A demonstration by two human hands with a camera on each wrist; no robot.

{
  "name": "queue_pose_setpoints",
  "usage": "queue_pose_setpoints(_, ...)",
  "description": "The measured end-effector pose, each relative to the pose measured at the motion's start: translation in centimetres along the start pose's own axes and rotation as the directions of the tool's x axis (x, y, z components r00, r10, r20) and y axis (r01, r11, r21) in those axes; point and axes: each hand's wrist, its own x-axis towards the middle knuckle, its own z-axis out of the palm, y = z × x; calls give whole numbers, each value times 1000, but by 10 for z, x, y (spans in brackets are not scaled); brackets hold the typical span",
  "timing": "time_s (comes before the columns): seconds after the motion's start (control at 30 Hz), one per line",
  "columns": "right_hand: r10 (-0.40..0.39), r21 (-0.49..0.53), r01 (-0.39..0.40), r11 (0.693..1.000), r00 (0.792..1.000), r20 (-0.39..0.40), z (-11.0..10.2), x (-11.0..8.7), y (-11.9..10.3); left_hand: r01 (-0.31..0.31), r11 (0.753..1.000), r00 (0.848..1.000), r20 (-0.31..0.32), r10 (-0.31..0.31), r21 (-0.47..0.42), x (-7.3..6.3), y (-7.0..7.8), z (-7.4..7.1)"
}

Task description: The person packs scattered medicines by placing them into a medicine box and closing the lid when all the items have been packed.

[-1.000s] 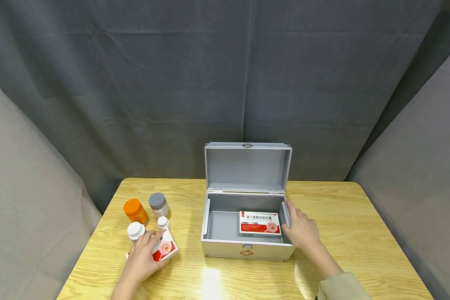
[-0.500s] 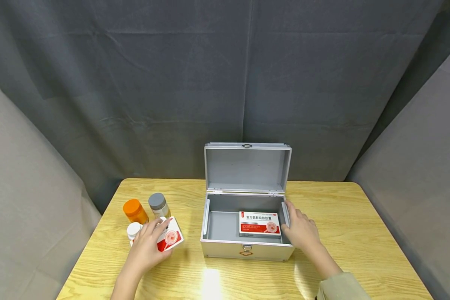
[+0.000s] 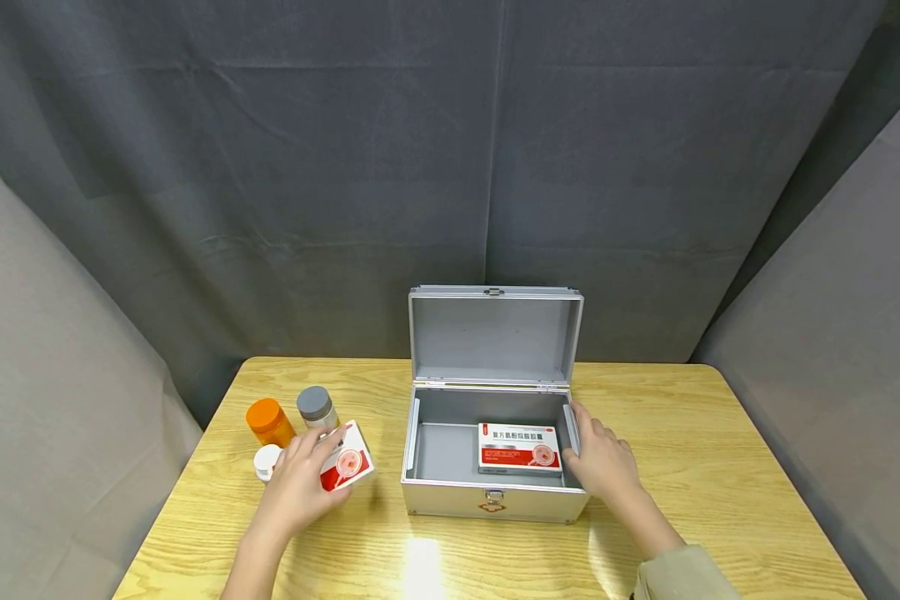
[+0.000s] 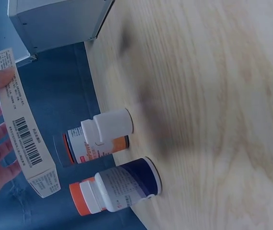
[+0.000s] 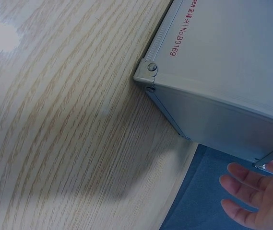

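Observation:
My left hand holds a white and red medicine box raised off the table, thumb on one side and fingers on the other. In the left wrist view the box's barcode side faces the camera. At the right end of an opened silver metal medicine case, my right hand pinches the rim between thumb and index finger; its other fingers stay apart from the wall. A second medicine box lies inside the case, right of its middle.
An orange bottle, a grey-capped bottle and a white-capped bottle stand at the table's left. A small white bottle shows in the left wrist view. The case lid stands upright behind; a dark curtain hangs beyond.
My left hand has lifted the medicine box and carried it up and right, away from the bottles. The right hand and the case have stayed where they were.

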Motion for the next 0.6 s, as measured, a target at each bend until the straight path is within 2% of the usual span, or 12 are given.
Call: queue_pose_setpoints(0.6, 8, 16, -8, 1000, 1000, 6, -1, -1, -1, -41, 999, 999, 28, 41, 3, 20, 17, 1)
